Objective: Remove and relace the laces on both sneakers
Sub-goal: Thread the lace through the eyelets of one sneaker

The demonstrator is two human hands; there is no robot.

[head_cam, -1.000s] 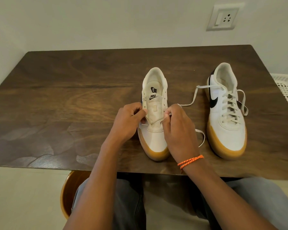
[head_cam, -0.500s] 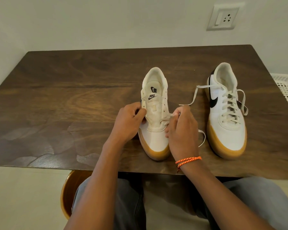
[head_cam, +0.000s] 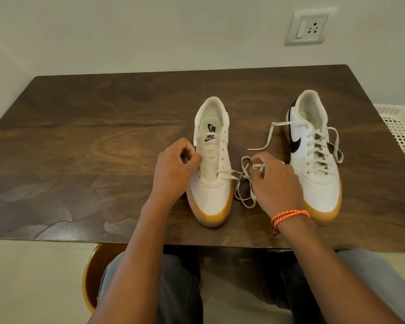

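Observation:
Two white sneakers with gum soles stand toe-toward-me on the wooden table (head_cam: 80,141). The left sneaker (head_cam: 212,183) has almost no lacing; its white lace (head_cam: 244,183) trails out of a low eyelet on its right side into a loose pile between the shoes. My left hand (head_cam: 175,169) grips that sneaker's left eyelet edge with curled fingers. My right hand (head_cam: 274,181) pinches the loose lace just right of the shoe. The right sneaker (head_cam: 313,155) is fully laced, its ends untied and spread on the table.
A white perforated basket (head_cam: 400,132) sits off the table's right edge. A wall socket (head_cam: 307,28) is on the wall behind. My knees and a brown round stool (head_cam: 91,277) are below the table's near edge.
My right hand has moved right, away from the left sneaker, drawing the lace out through its eyelets into a loose pile. My left hand stays on the shoe's left edge.

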